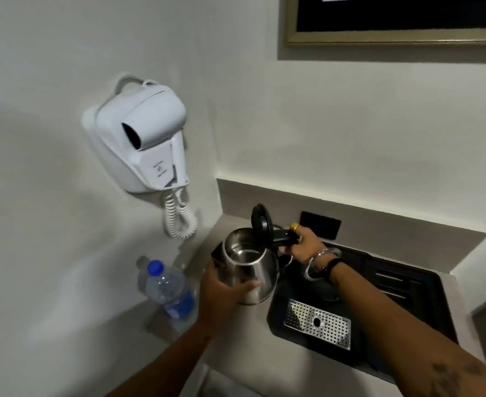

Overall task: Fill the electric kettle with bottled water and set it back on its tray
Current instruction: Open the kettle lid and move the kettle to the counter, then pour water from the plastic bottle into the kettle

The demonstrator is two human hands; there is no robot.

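Note:
A steel electric kettle (247,262) with its black lid (262,224) flipped up is held above the counter, just left of the black tray (408,305). My left hand (224,290) wraps the kettle's body from below and the left. My right hand (302,242) grips the black handle at the back. The kettle's inside looks bare metal. A clear water bottle (168,290) with a blue cap and blue label stands on the counter to the left, cap on.
A white hair dryer (147,136) with a coiled cord hangs on the left wall. The tray holds a perforated metal drip plate (317,323). A black socket plate (320,224) sits on the back ledge. A framed picture (393,21) hangs above.

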